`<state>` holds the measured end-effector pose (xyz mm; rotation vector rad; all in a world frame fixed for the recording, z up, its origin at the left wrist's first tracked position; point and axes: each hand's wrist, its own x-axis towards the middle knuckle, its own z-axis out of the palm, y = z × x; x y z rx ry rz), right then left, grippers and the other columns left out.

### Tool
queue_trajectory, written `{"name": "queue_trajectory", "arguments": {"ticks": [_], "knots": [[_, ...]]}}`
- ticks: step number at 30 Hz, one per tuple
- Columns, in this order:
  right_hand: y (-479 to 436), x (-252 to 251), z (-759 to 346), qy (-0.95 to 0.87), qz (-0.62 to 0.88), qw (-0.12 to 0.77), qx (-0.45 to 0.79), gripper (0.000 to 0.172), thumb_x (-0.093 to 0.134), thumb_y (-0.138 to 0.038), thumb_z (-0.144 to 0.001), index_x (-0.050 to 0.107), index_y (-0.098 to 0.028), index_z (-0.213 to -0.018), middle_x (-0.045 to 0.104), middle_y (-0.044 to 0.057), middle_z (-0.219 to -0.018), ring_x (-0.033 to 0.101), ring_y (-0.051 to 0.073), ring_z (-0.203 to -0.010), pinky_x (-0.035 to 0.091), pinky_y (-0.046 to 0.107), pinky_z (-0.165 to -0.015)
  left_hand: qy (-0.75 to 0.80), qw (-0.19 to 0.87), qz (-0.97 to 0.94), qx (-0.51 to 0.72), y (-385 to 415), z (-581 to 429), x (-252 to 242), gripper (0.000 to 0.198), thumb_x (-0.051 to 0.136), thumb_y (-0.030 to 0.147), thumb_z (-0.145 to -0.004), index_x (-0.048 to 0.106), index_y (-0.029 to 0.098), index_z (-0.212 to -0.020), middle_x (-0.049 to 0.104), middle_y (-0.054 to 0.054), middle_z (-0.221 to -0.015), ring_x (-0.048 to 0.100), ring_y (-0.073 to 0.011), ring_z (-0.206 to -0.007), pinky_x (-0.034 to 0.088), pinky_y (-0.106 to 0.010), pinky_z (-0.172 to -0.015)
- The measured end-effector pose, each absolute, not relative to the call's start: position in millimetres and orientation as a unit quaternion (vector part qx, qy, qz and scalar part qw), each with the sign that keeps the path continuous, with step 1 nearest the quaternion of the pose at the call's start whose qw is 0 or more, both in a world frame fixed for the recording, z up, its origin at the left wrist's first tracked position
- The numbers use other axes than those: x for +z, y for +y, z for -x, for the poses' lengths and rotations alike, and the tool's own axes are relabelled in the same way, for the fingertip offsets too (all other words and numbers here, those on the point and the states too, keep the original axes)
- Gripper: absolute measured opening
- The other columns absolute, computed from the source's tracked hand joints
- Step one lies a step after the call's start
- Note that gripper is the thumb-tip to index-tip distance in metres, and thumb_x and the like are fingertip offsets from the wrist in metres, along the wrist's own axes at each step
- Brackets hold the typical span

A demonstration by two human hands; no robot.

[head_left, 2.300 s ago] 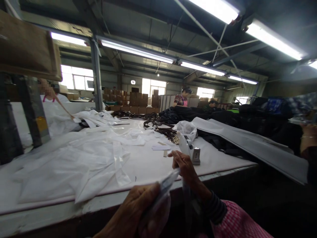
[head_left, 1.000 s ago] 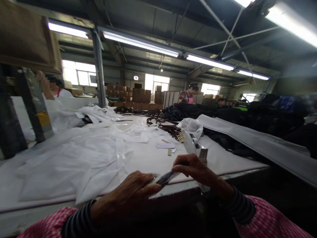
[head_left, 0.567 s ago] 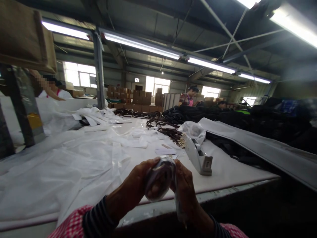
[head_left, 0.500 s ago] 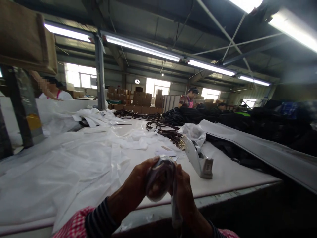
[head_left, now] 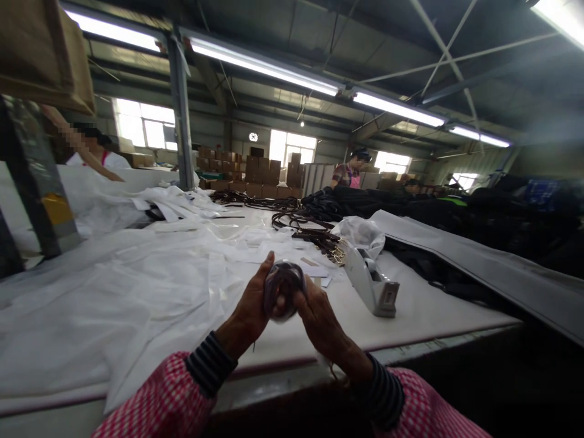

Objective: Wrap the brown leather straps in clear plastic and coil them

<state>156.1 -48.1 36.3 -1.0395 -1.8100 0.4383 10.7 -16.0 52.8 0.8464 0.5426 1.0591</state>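
Between my hands is a dark coiled strap in clear plastic (head_left: 269,291), rolled into a ring and held just above the white table. My left hand (head_left: 252,309) grips its left side, thumb pointing up and fingertips showing inside the ring. On the right side, my right hand (head_left: 318,313) presses its fingers against the coil. A thin strand hangs near the right wrist, too blurred to make out. To the right of my hands stands a grey tape dispenser (head_left: 373,286). Brown straps with gold clasps (head_left: 335,249) lie beyond it.
White plastic bags (head_left: 104,286) cover the left of the table (head_left: 410,316). A crumpled clear bag (head_left: 360,234) sits behind the dispenser. Black goods (head_left: 493,225) are piled at right behind a long white sheet (head_left: 456,255). Two people work further back; a metal post (head_left: 181,115) rises at left.
Both hands have moved forward and slightly left with the coil. The plastic tail that hung beside my right hand no longer shows there. My view has shifted slightly.
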Motion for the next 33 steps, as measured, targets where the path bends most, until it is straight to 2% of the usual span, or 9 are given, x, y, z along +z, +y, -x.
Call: {"name": "queue_trajectory", "arguments": {"ticks": [5, 9, 13, 16, 18, 22, 25, 29, 33], "knots": [[-21.7, 39.1, -162.9, -0.777, 0.407, 0.465, 0.118, 0.029, 0.038, -0.036, -0.104, 0.057, -0.018, -0.116, 0.066, 0.008, -0.102, 0.06, 0.024, -0.096, 0.046, 0.038, -0.088, 0.287, 0.702, -0.335, 0.56, -7.1, -20.3, 58.3, 0.055, 0.058, 0.062, -0.092, 0.062, 0.014, -0.067, 0.059, 0.0, -0.046, 0.047, -0.0102, -0.033, 0.034, -0.02, -0.035], [-19.3, 55.0, -174.5, -0.808, 0.408, 0.426, 0.016, 0.022, 0.036, -0.032, -0.107, 0.053, -0.019, -0.1, 0.061, 0.006, -0.09, 0.058, 0.021, -0.082, 0.046, 0.033, -0.075, 0.246, 0.686, -0.353, 0.587, -0.5, -6.9, 62.9, 0.035, 0.076, 0.047, -0.083, 0.067, 0.013, -0.078, 0.068, 0.0, -0.063, 0.059, -0.0115, -0.051, 0.048, -0.022, -0.052], [-23.4, 68.1, -183.9, -0.854, 0.404, 0.275, -0.178, 0.012, 0.039, -0.02, -0.105, 0.049, -0.017, -0.099, 0.056, 0.008, -0.094, 0.053, 0.02, -0.072, 0.038, 0.031, -0.059, 0.232, 0.663, -0.526, 0.479, 7.9, 17.6, 64.0, 0.041, 0.066, 0.055, -0.089, 0.071, 0.014, -0.083, 0.072, -0.005, -0.082, 0.064, -0.0176, -0.073, 0.05, -0.028, -0.069], [-18.1, 56.9, -185.1, -0.873, 0.356, 0.165, -0.292, 0.016, 0.037, -0.007, -0.1, 0.051, -0.015, -0.104, 0.056, 0.011, -0.098, 0.054, 0.023, -0.078, 0.038, 0.031, -0.057, 0.25, 0.543, -0.702, 0.387, 14.5, 26.4, 60.5, 0.038, 0.065, 0.052, -0.09, 0.073, 0.016, -0.083, 0.071, -0.003, -0.084, 0.061, -0.0186, -0.079, 0.045, -0.027, -0.072], [-12.8, 39.8, -184.6, -0.875, 0.337, 0.133, -0.32, 0.019, 0.036, -0.005, -0.099, 0.052, -0.013, -0.107, 0.058, 0.013, -0.101, 0.055, 0.025, -0.083, 0.041, 0.032, -0.059, 0.257, 0.474, -0.774, 0.333, 17.2, 27.8, 52.8, 0.032, 0.068, 0.048, -0.088, 0.074, 0.017, -0.088, 0.07, -0.002, -0.085, 0.059, -0.0183, -0.081, 0.043, -0.026, -0.072], [-15.2, 8.3, -187.4, -0.896, 0.341, 0.119, -0.258, 0.018, 0.044, -0.009, -0.099, 0.052, -0.014, -0.114, 0.06, 0.012, -0.106, 0.056, 0.025, -0.09, 0.047, 0.033, -0.066, 0.296, 0.422, -0.806, 0.291, 13.1, 28.4, 24.6, 0.031, 0.068, 0.048, -0.088, 0.072, 0.018, -0.097, 0.066, -0.002, -0.092, 0.057, -0.0199, -0.086, 0.045, -0.028, -0.076], [-32.3, 6.1, -196.6, -0.913, 0.367, 0.116, -0.134, 0.023, 0.054, -0.014, -0.098, 0.05, -0.017, -0.121, 0.06, 0.009, -0.111, 0.059, 0.022, -0.093, 0.049, 0.03, -0.07, 0.298, 0.341, -0.848, 0.275, 5.7, 29.3, 4.6, 0.03, 0.069, 0.047, -0.088, 0.07, 0.02, -0.102, 0.061, -0.003, -0.099, 0.057, -0.021, -0.091, 0.047, -0.032, -0.084], [-51.1, 24.7, -212.8, -0.909, 0.385, 0.136, 0.082, 0.039, 0.069, -0.03, -0.095, 0.05, -0.022, -0.129, 0.059, 0.006, -0.12, 0.063, 0.02, -0.103, 0.051, 0.029, -0.087, 0.205, 0.245, -0.898, 0.301, 2.3, 28.9, -8.8, 0.026, 0.061, 0.043, -0.096, 0.068, 0.023, -0.11, 0.062, -0.005, -0.096, 0.054, -0.0223, -0.094, 0.046, -0.032, -0.083], [-45.4, 34.3, -223.0, -0.901, 0.383, 0.14, 0.145, 0.056, 0.077, -0.034, -0.09, 0.05, -0.027, -0.139, 0.055, 0.007, -0.134, 0.058, 0.024, -0.12, 0.05, 0.033, -0.098, 0.19, 0.199, -0.912, 0.304, 2.5, 27.3, -9.6, 0.015, 0.06, 0.034, -0.097, 0.068, 0.024, -0.106, 0.065, -0.006, -0.095, 0.053, -0.0228, -0.095, 0.046, -0.032, -0.082]]}}
